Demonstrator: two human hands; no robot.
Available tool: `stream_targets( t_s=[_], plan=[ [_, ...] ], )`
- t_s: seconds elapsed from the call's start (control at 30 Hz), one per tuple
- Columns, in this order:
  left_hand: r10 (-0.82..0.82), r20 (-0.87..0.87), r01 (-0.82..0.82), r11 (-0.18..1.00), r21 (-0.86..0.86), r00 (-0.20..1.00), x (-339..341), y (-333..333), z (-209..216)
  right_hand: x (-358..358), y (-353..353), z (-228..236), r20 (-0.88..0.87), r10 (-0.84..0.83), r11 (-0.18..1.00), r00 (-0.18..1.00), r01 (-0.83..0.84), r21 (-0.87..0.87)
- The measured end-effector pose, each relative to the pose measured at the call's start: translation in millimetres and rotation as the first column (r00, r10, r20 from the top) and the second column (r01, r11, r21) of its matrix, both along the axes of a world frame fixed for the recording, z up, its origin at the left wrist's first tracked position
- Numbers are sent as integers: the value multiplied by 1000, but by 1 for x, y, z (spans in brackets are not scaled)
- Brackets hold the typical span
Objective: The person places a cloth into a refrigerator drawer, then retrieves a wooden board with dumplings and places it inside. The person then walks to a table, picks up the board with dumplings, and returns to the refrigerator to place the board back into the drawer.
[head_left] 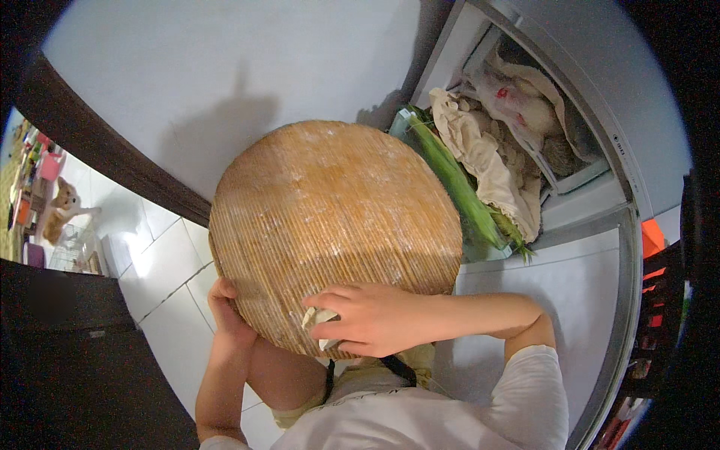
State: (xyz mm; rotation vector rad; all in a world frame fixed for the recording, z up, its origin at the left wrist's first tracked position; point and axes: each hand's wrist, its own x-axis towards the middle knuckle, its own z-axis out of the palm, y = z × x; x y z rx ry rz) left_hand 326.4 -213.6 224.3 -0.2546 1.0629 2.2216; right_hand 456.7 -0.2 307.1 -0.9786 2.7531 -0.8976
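A round tray of ribbed brown stalks [337, 210], dusted with white powder, is held tilted before me. My left hand [229, 309] is closed around its lower left edge, thumb against the rim. Over the lower part of the tray, my right hand [371, 321] has its fingers curled around pale, folded pieces that look like dumplings [321, 321]. The fingers partly hide them, so their number is unclear.
At the right an open freezer [592, 217] holds a cream cloth [469, 146], a clear plastic bag [510, 101] and a long green leafy vegetable [454, 180]. A grey-white wall [225, 60] stands ahead. A tan dog [61, 210] is on the tiled floor [161, 270] at left.
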Motion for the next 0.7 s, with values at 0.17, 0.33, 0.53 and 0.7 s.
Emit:
stream_targets(
  t_s=[0.17, 0.33, 0.53, 0.7],
  plan=[
    [44, 3, -44, 999, -23, 999, 2, 5, -3, -8, -3, -7, 36, 67, 997, 997, -68, 21],
    [-41, 23, 38, 992, 124, 999, -4, 2, -1, -8, 12, -3, 161, 22, 969, 987, 18, -247],
    [33, 41, -38, 993, 108, 999, 1, 13, 10, -2, 86, 11, 390, -98, 630, 916, 360, -688],
    [58, 27, -60, 991, 118, 998, -2, 9, 3, 40, 190, 6, 448, 25, -530, 894, 392, -752]
  ],
)
